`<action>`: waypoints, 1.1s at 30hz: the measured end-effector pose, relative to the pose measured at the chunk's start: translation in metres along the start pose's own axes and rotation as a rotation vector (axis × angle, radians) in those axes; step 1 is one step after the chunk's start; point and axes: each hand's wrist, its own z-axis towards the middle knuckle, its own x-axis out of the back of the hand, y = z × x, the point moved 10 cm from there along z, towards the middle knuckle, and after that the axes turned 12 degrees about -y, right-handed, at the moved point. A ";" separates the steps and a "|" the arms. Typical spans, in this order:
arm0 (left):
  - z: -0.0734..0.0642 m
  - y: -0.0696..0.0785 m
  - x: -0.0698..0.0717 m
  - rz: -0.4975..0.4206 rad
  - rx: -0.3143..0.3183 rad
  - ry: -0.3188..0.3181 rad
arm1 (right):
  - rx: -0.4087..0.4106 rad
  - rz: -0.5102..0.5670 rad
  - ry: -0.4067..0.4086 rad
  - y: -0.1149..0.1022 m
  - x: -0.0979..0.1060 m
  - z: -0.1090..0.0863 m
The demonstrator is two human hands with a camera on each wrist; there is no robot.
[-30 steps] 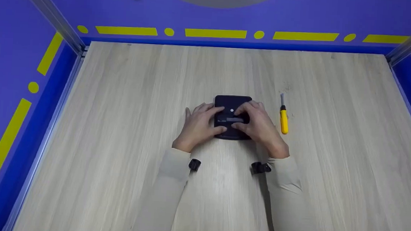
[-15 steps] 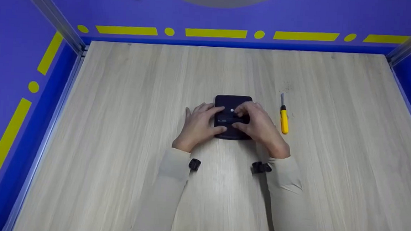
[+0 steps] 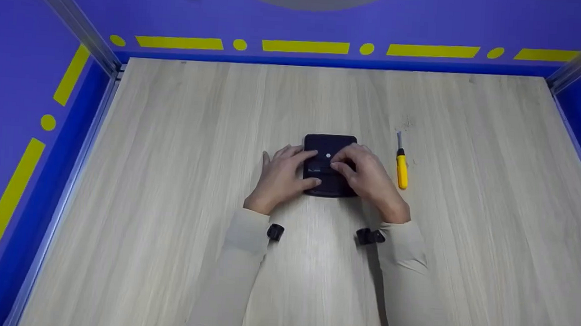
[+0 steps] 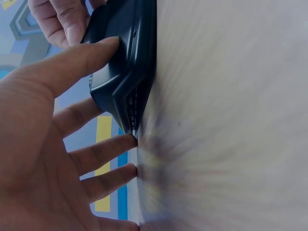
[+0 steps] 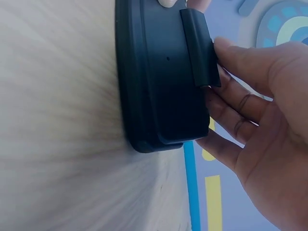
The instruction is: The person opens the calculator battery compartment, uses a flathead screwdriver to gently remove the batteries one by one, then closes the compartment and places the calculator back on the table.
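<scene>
A flat black device with rounded corners (image 3: 331,190) lies on the wooden table, with a small white dot on its upper part. My left hand (image 3: 280,177) rests at its left side, thumb and index finger laid straight on the top face. In the left wrist view the other fingertips (image 4: 130,171) reach down to the table. A narrow, curved black flap (image 5: 199,48) stands up across the device's middle in the right wrist view. My right hand (image 3: 368,178) pinches that flap's upper edge between thumb and forefinger, and in the head view hides the device's right side.
To the right of the device lies a slim tool with a yellow handle, black collar and thin grey tip (image 3: 401,170). Dark specks (image 3: 405,123) are scattered beyond its tip. Blue walls with yellow markings (image 3: 305,46) stand along the table's back and sides.
The right thumb has moved up towards the forefinger, from apart to a pinch. The pale grey strip seen in the device's middle a second ago now looks dark. The left hand stays put.
</scene>
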 end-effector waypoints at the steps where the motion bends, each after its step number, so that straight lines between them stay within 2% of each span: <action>1: 0.000 0.000 0.000 -0.001 0.000 0.000 | -0.004 -0.001 0.002 0.000 0.000 0.000; 7: 0.000 0.000 0.001 0.002 -0.002 -0.001 | -0.020 -0.015 0.008 -0.001 0.000 0.000; 22: 0.000 0.001 0.001 -0.012 -0.004 0.008 | 0.007 -0.014 0.051 -0.003 0.009 -0.004; 33: -0.001 0.000 0.001 -0.013 -0.006 0.016 | -0.053 0.004 0.080 0.004 0.025 -0.012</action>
